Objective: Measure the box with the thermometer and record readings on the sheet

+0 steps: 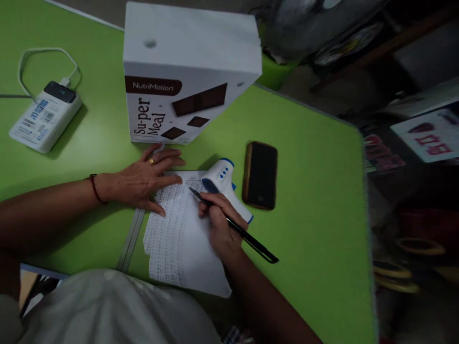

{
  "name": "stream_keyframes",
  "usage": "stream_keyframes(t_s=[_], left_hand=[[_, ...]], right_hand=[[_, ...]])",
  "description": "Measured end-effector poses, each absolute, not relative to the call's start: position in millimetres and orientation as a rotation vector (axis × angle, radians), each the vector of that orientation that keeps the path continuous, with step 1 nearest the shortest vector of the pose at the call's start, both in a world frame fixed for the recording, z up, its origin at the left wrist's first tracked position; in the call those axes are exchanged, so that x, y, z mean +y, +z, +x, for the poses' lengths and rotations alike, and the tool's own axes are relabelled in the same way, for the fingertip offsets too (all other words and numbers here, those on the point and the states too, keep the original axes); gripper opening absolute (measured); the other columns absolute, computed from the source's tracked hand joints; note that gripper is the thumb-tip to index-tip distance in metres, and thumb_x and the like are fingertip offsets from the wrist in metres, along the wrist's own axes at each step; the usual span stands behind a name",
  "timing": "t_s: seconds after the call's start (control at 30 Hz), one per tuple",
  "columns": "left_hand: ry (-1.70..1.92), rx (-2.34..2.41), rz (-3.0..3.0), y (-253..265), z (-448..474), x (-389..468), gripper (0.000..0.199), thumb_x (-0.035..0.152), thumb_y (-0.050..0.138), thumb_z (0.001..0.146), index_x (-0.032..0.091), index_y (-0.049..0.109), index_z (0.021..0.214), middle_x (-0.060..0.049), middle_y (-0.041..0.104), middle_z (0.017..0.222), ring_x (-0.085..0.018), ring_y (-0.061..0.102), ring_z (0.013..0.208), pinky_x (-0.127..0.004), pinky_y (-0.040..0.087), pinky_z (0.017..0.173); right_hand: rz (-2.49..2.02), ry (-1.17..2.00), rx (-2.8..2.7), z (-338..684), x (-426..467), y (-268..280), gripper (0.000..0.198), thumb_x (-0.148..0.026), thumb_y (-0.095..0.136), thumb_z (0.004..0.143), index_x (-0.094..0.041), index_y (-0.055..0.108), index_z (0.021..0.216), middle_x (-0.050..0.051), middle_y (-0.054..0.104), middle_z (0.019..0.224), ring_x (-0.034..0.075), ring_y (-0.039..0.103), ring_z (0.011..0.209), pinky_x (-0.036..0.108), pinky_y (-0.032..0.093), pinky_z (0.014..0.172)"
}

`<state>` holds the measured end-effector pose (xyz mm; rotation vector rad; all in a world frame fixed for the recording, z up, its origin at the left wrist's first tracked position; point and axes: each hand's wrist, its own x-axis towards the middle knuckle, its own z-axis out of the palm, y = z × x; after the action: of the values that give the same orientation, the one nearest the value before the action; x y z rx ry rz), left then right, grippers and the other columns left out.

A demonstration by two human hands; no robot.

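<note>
Sheets of paper (172, 248), covered on the left with columns of handwriting, lie on the green table. My left hand (143, 179) rests flat across their top left corner, fingers spread. It wears a gold ring and a dark red cord bracelet. In my right hand (224, 227) is a black pen (251, 241), its tip close to the writing near the top; whether it touches the paper I cannot tell. Just beyond that hand lies a white and blue handheld infrared thermometer (220, 177), partly hidden by the fingers and overlapping the paper's upper right edge.
A tall white NutriMotion box (193, 43) stands behind my hands. To the right lies a smartphone (261, 176) in a brown case. A white power bank (46, 117) with a cable is at the left. The green table's (322, 215) right edge borders a cluttered floor.
</note>
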<state>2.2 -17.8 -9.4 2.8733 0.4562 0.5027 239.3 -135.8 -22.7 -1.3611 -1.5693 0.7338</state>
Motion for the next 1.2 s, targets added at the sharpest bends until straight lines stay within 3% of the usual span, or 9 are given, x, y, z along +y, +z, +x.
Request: stream_keyframes(t_s=[0.13,0.27,0.53,0.67,0.87,1.2], left_hand=[[0.477,0.460,2.868,-9.4,1.6,-17.0,0.075,0.074,0.065,0.079,0.017,0.057,0.127,-0.020,0.052,0.139,-0.043,0.038,0.139,-0.068,0.025,0.115],[0.489,0.440,2.860,-11.3,1.1,-16.1,0.073,0.075,0.065,0.078,0.019,0.060,0.125,-0.019,0.055,0.135,-0.043,0.041,0.137,-0.068,0.027,0.114],[0.471,0.415,2.853,-13.7,0.5,-15.0,0.067,0.074,0.062,0.081,0.021,0.064,0.122,-0.018,0.057,0.133,-0.042,0.040,0.137,-0.067,0.028,0.115],[0.490,0.406,2.852,-15.1,0.5,-14.8,0.068,0.074,0.062,0.081,0.021,0.063,0.122,-0.018,0.058,0.131,-0.043,0.041,0.137,-0.068,0.028,0.114],[0.476,0.417,2.842,-13.4,0.0,-14.4,0.063,0.072,0.060,0.084,0.022,0.062,0.122,-0.016,0.057,0.131,-0.040,0.040,0.137,-0.065,0.028,0.115],[0.463,0.415,2.842,-14.0,-0.1,-14.2,0.063,0.069,0.064,0.082,0.021,0.062,0.123,-0.016,0.056,0.132,-0.041,0.040,0.137,-0.066,0.028,0.115]], right_hand=[[-1.412,0.616,-1.546,233.0,-134.9,-20.2,0.019,-0.020,0.058,0.089,-0.027,0.071,0.101,0.000,0.070,0.085,0.016,0.066,0.075,0.035,0.056,0.070],[-1.572,0.530,-1.435,226.6,-134.2,-22.5,0.013,-0.018,0.064,0.078,-0.024,0.069,0.089,-0.002,0.071,0.076,0.015,0.066,0.066,0.029,0.055,0.061],[-1.585,0.473,-1.394,220.0,-131.8,-21.6,0.005,-0.020,0.067,0.077,-0.024,0.067,0.081,-0.003,0.069,0.069,0.014,0.063,0.061,0.028,0.053,0.058],[-1.528,0.389,-1.536,222.6,-130.8,-21.4,0.010,-0.017,0.063,0.083,-0.025,0.067,0.088,-0.003,0.068,0.072,0.014,0.063,0.060,0.028,0.053,0.056],[-1.235,0.197,-2.057,230.4,-129.7,-24.4,0.038,-0.007,0.052,0.091,-0.027,0.063,0.121,0.006,0.067,0.095,0.021,0.065,0.084,0.036,0.056,0.070],[-1.206,0.102,-2.310,230.6,-129.9,-22.5,0.036,-0.007,0.048,0.095,-0.026,0.066,0.119,0.007,0.065,0.093,0.020,0.057,0.082,0.035,0.048,0.069]])
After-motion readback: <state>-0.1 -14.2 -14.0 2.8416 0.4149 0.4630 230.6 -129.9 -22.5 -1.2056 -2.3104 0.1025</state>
